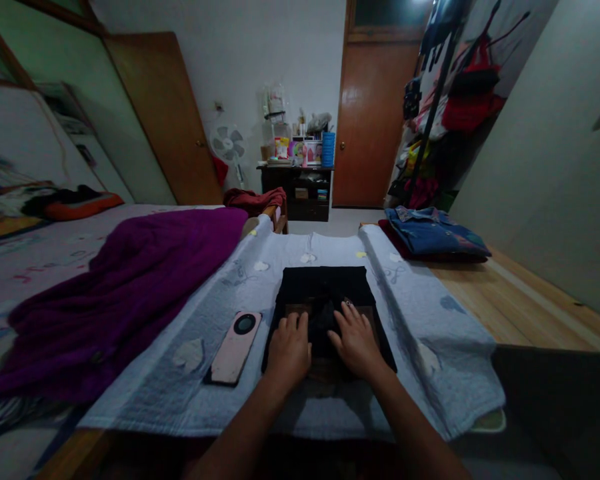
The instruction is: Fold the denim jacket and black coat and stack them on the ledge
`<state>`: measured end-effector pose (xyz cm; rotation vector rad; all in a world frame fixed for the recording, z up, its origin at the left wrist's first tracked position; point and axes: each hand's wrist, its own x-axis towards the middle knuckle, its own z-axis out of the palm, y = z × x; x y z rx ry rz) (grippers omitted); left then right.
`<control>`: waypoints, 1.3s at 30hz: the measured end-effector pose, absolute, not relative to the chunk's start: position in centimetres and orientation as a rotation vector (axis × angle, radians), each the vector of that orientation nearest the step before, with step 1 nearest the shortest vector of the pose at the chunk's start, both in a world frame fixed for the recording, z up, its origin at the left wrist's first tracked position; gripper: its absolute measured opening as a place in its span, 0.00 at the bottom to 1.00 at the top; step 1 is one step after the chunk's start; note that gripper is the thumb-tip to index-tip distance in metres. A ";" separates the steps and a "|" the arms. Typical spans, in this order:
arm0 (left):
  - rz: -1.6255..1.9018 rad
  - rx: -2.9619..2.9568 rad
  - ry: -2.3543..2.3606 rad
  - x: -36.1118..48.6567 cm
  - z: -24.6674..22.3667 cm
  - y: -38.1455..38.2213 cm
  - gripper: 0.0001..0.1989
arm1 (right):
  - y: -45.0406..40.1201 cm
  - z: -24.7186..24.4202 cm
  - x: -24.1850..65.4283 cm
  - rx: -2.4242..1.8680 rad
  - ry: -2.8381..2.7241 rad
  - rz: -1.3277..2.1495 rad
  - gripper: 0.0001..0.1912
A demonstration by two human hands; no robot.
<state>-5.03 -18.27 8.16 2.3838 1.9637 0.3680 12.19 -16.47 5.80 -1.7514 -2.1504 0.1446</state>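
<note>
A dark, flat piece of folded cloth [325, 283] lies on the light blue patterned cover in front of me. My left hand [290, 347] rests on its left part, palm down, holding nothing, with the fingers stretched forward. On the right part lies my right hand [357, 339], its fingers spread and the thumb pointing inward. Between the two hands the dark fabric looks slightly bunched. Brownish patches show near the fingertips. A pink phone [234, 353] with a round black camera lies to the left of the cloth, touched by neither hand.
The light blue cover [205, 413] spreads under everything. At left lies a purple cloth [145, 267]. Folded denim [437, 232] sits at the right on a wooden surface [510, 303]. Farther back are a fan [229, 143], a dark cabinet [280, 197] and hanging bags [470, 110].
</note>
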 end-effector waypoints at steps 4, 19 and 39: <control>0.267 2.355 2.007 -6.1 7.6 -18.1 0.29 | -17.3 3.6 11.6 -1.819 -2.239 0.111 0.29; 0.222 2.618 1.697 -6.5 7.9 -18.4 0.20 | -17.2 4.6 12.0 -1.836 -2.253 0.185 0.28; 0.208 2.482 1.768 -4.0 6.6 -15.6 0.23 | -12.8 5.9 12.8 -1.834 -2.340 0.309 0.26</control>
